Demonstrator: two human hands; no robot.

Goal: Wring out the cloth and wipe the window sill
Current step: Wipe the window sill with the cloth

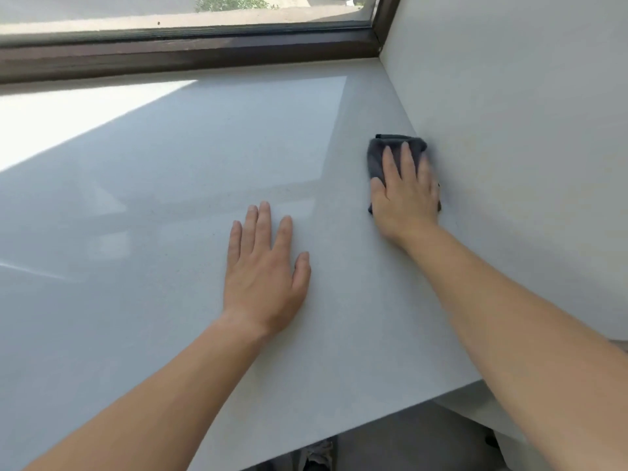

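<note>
A dark grey cloth [380,154] lies folded on the wide white window sill [170,198], at its right side against the white side wall. My right hand [406,195] presses flat on top of the cloth, fingers spread toward the window, covering most of it. My left hand [265,270] rests palm down on the bare sill in the middle, fingers apart, holding nothing.
A dark brown window frame [187,56] runs along the back of the sill. The white side wall [509,130] rises at the right. Sunlight falls on the sill's far left. The sill's front edge runs diagonally at the bottom, with floor below it.
</note>
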